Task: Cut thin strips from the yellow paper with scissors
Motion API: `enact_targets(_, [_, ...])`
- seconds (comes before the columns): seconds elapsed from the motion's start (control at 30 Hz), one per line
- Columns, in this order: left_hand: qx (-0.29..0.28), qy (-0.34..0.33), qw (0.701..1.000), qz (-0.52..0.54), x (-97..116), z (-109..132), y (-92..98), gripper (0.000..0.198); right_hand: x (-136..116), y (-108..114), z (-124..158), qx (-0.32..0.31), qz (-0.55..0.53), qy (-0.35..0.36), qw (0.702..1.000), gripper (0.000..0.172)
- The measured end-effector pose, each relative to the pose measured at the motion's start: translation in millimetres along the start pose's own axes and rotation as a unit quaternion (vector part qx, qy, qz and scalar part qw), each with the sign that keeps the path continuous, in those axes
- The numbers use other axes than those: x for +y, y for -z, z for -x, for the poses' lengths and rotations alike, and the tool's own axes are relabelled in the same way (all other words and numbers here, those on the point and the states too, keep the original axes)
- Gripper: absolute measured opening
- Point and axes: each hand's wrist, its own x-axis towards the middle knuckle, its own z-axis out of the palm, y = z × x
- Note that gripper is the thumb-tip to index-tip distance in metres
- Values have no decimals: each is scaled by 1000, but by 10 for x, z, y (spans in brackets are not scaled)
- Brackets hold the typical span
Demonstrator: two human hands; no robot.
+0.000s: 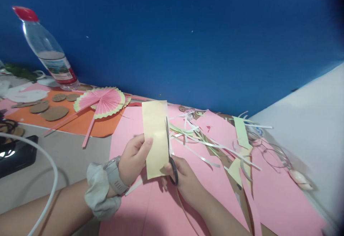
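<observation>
A pale yellow strip of paper (155, 121) stands upright in front of me, its left edge pinched between the thumb and fingers of my left hand (135, 155). My right hand (184, 175) is closed around the black handles of a pair of scissors (173, 171). The narrow blades point up along the paper's right edge; whether they are parted is hard to see. My right thumb lies near the paper's lower right corner. Pink paper sheets (129, 207) lie beneath both hands, and thin white and green paper strips (199, 135) are heaped just beyond the scissors.
On the left, a pink folded paper fan (104, 101) and brown cardboard discs (55, 113) rest on orange paper (99, 130). Behind them leans a red-capped bottle (55, 62). A white cable (53, 160) curves across the left foreground. A computer mouse (299, 179) lies at right, by the blue wall (188, 49).
</observation>
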Motion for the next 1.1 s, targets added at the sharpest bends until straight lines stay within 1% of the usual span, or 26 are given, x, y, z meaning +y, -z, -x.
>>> enact_targets(0.1, [6,-8,1000,-9,17,-16,-13,41,2,7,-2,-6,6,-5,1000,41])
enact_targets(0.23, [-2,-12,1000,-2,36,-27,-26,41,4,12,-7,-8,15,-1,1000,43])
enact_targets(0.4, [-1,-12,1000,0,25,-20,-20,41,27,31,-6,-16,13,0,1000,41])
enact_targets(0.57, [-10,-4,1000,-1,9,-17,-17,42,18,50,-1,-30,24,3,999,44])
enact_targets(0.67, [-12,-9,1000,-4,4,-13,-17,41,-9,31,6,-22,25,1,999,47])
enact_targets(0.87, [-29,-17,999,-17,5,-14,-12,40,-23,4,22,-8,37,21,999,50])
enact_targets(1.0, [-35,-39,998,-42,4,-19,-6,39,-9,29,30,9,57,17,998,49])
enact_targets(1.1, [-37,-38,997,-47,-8,-19,-2,39,-9,40,34,18,63,16,998,46])
